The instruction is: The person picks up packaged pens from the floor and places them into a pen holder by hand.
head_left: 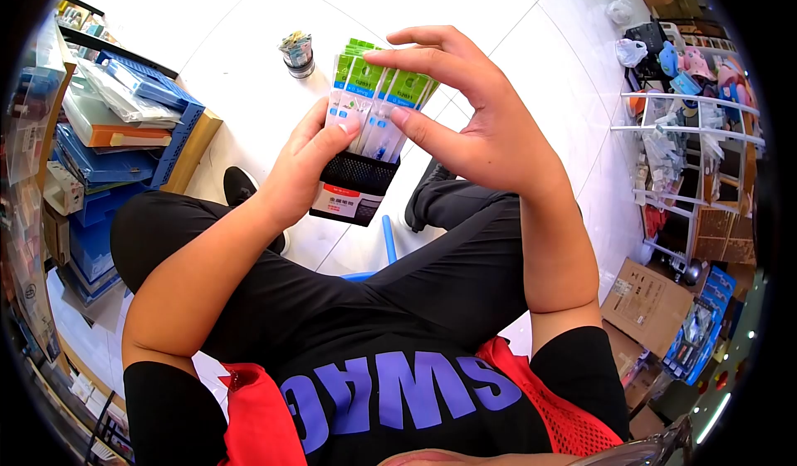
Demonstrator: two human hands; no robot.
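Note:
A black mesh pen holder (359, 171) with a red and white label is held up in front of my lap. Upright in it stand several clear plastic packets (365, 80) with green and blue header cards, small blue-marked items inside them. My left hand (305, 163) grips the holder's left side, its thumb lying across the packets' front; its other fingers are hidden behind. From the right, my right hand (473, 109) curves around the packets, thumb on their front and a fingertip at the green tops.
Another small container (297, 54) with packets stands on the white tiled floor (224, 51). Shelving with blue folders (108, 167) is at left. A white wire rack (689, 134) and cardboard boxes (647, 304) are at right. A blue stool part (388, 238) shows between my legs.

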